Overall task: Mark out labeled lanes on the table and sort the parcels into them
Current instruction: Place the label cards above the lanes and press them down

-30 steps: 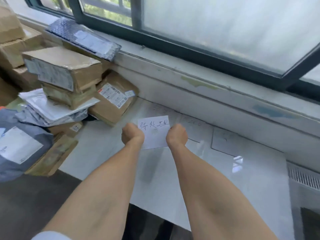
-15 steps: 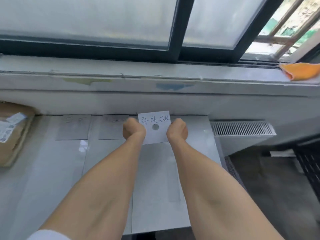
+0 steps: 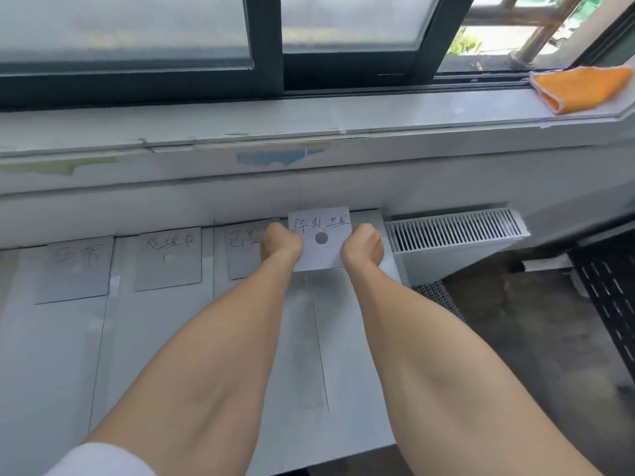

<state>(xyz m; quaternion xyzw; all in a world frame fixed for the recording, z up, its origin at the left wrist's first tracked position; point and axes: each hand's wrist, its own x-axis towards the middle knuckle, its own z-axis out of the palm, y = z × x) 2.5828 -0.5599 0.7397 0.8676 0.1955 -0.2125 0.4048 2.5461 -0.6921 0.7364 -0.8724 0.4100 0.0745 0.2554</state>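
Observation:
A white paper label with handwritten characters and a grey dot hangs above the right end of the white table. My left hand grips its left edge and my right hand grips its right edge, both fists curled. Three other labels lie flat along the back of the table: one at the left, one in the middle, and one partly hidden behind my left hand. Thin drawn lines split the table into lanes. No parcels are in view.
A windowsill and dark-framed window run along the back. An orange cloth lies on the sill at the right. A white vent grille sits right of the table, with dark floor beyond.
The view has swung right, away from the parcel pile, which has left the frame. Both hands carried the held label along the table to its right end.

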